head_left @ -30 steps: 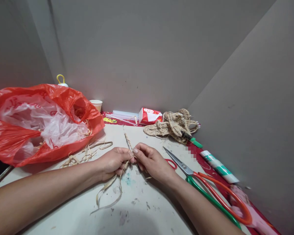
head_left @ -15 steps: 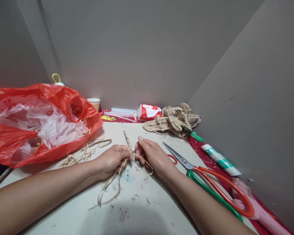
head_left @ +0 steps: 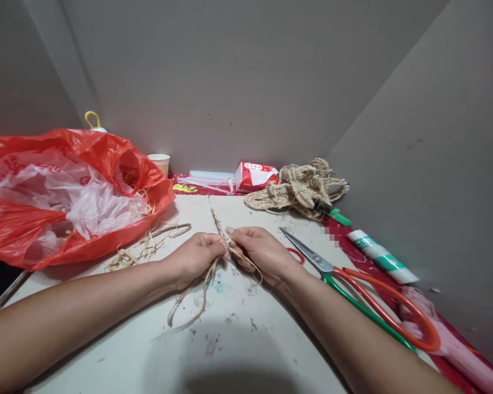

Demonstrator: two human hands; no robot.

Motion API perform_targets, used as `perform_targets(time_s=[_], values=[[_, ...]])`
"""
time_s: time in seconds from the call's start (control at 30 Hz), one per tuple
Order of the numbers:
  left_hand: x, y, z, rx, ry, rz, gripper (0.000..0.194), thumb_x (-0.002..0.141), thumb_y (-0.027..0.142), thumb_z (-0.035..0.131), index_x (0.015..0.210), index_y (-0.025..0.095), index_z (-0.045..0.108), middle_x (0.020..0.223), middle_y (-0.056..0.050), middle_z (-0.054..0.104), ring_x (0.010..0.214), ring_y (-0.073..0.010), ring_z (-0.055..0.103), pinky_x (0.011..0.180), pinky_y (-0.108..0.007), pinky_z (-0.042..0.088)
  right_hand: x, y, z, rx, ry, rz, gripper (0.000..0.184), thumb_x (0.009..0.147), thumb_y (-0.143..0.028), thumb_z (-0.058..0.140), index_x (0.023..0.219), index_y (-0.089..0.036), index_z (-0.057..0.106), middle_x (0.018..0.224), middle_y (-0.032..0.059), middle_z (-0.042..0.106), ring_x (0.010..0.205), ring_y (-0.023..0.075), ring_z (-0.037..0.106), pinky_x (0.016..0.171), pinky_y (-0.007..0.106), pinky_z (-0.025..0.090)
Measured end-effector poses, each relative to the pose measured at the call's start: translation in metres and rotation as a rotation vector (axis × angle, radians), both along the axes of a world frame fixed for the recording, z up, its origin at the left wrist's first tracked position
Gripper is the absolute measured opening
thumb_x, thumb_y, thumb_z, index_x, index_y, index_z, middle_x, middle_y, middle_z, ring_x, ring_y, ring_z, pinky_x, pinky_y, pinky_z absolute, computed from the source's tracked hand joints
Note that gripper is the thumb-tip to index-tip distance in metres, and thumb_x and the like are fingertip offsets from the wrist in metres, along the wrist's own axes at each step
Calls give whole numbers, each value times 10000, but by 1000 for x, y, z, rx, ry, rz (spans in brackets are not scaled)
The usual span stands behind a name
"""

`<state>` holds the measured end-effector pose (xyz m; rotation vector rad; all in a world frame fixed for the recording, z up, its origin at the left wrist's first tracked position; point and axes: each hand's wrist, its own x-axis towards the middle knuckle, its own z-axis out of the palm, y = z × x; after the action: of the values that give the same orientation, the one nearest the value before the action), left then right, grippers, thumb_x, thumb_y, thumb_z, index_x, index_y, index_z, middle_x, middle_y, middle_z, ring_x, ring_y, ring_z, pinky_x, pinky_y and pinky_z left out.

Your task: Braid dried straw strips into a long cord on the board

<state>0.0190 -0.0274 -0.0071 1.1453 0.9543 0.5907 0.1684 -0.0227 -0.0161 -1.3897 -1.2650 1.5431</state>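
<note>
Moved: right hand [head_left: 263, 253] nearer left hand [head_left: 197, 257], both at the braid's near end.
Left: pinching straw braid [head_left: 217, 221].
Right: seemingly pinching loose strand [head_left: 251, 264].
Braid: over desk [head_left: 119, 350].

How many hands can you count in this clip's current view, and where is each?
2. The left hand pinches the near end of the braid; the right hand is close beside it, to the right. No other hand shows.
</note>
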Motion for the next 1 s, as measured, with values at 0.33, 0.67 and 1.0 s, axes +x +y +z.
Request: perform_targets(time_s=[0.33,0.67,1.0], values=[[-1,1,-4,-79,-129,66,157,745,230,507,600,178,475,383,81,330,334,-54,205,362,-224,112,16,-5,14,-8,83,320,368,724,-491,679,665,-153,545,495,-43,530,385,38,358,386,177,238],[2,-5,-14,-46,35,216,148,693,162,484,548,182,507,346,69,315,340,-82,236,401,-246,141,24,-25,58,296,-637,350,412,811,-545,518,600,-194,562,556,24,543,507,144,477,471,254,363],[12,-4,-32,-30,-262,278,258,870,320,547,1027,124,607,1014,-74,613,867,-181,593,747,-342,507,-66,3,80,591,-667,307,112,774,-289,563,689,-216,573,630,21,585,578,167,530,548,271,411]])
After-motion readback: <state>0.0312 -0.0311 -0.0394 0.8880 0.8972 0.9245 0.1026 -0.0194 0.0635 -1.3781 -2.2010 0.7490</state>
